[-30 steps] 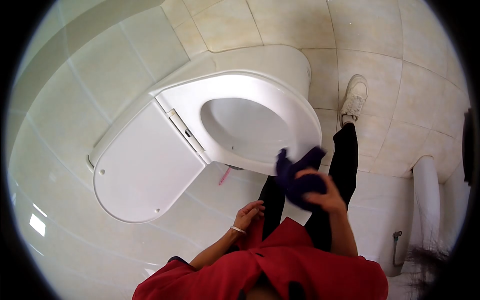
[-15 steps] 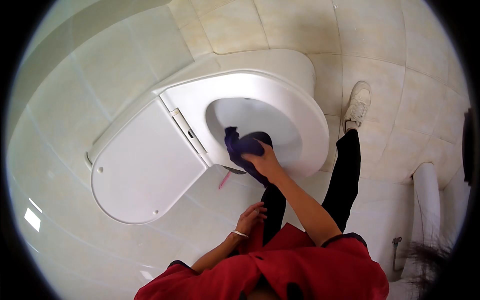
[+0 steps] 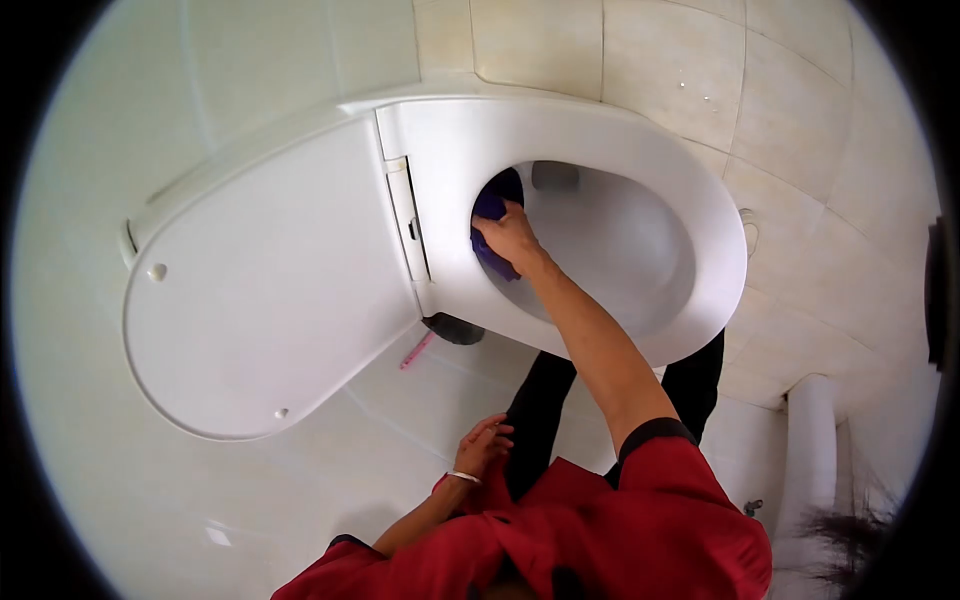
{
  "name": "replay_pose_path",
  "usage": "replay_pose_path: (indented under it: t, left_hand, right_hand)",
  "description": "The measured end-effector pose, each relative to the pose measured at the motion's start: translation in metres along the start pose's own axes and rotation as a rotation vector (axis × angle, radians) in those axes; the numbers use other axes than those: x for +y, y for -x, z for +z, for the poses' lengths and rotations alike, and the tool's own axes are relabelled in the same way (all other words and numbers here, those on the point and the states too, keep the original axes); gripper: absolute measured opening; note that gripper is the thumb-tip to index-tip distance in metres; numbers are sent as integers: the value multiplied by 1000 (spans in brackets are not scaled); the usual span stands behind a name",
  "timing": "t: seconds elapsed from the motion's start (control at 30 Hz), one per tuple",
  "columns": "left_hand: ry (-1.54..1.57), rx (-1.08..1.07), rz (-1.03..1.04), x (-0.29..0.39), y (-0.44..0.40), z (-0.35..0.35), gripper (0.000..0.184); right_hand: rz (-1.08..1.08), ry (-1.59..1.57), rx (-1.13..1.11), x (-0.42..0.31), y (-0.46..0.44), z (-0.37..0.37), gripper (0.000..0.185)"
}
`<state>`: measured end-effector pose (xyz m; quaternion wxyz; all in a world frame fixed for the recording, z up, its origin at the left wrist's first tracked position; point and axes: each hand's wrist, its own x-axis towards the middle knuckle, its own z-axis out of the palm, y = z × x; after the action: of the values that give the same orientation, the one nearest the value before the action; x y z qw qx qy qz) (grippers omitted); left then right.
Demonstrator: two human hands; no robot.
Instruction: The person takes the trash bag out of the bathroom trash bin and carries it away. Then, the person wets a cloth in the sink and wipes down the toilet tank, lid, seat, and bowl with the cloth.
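Observation:
My right hand (image 3: pixel 510 240) grips a dark purple cloth (image 3: pixel 490 207) and presses it to the inner wall of the toilet bowl (image 3: pixel 640 250), under the seat's hinge-side edge. Part of the cloth hangs below my fingers. The white toilet seat (image 3: pixel 715 225) lies down around the opening, and the raised lid (image 3: pixel 270 280) stands to the left. Near my left thigh rests my left hand (image 3: pixel 484 445), its fingers loosely apart and holding nothing. A white band (image 3: pixel 464 477) circles the left wrist.
Beside the toilet's base, a dark rounded object (image 3: pixel 455 328) and a pink strip (image 3: pixel 417 350) show by the tiled wall. A white pipe (image 3: pixel 810 430) stands at right, with a small metal valve (image 3: pixel 753 507) near it. Beige tiles (image 3: pixel 670 60) cover the floor.
My right hand has carried the cloth from over the near rim down into the bowl at the hinge end. My view has moved closer over the toilet. The left hand stays by the thigh.

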<state>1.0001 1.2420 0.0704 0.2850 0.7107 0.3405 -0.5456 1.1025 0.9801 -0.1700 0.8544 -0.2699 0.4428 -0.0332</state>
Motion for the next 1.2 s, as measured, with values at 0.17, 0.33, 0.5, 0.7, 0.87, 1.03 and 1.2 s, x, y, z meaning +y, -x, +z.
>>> replay_pose_path:
  t: [0.17, 0.33, 0.5, 0.7, 0.87, 1.03, 1.2]
  left_hand:
    - [26, 26, -13, -15, -6, -10, 35]
    - [-12, 9, 17, -13, -2, 1, 35]
    - [-31, -43, 109, -17, 2, 6, 34]
    - [1, -135, 157, -20, 8, 14, 32]
    - [53, -120, 103, -21, 12, 19, 31]
    - [166, -158, 121, -23, 18, 11, 33]
    - [277, -153, 145, -22, 24, -6, 32]
  right_hand:
    - [10, 409, -160, 33, 23, -18, 41]
    - [115, 977, -383, 12, 34, -33, 52]
    - [157, 1331, -476, -7, 52, -55, 54]
    - [216, 1416, -286, -42, 87, -105, 42]
    - [431, 349, -6, -80, 112, -135, 40]
    - [539, -286, -56, -79, 129, -156, 19]
    - [442, -512, -184, -83, 161, -150, 25]
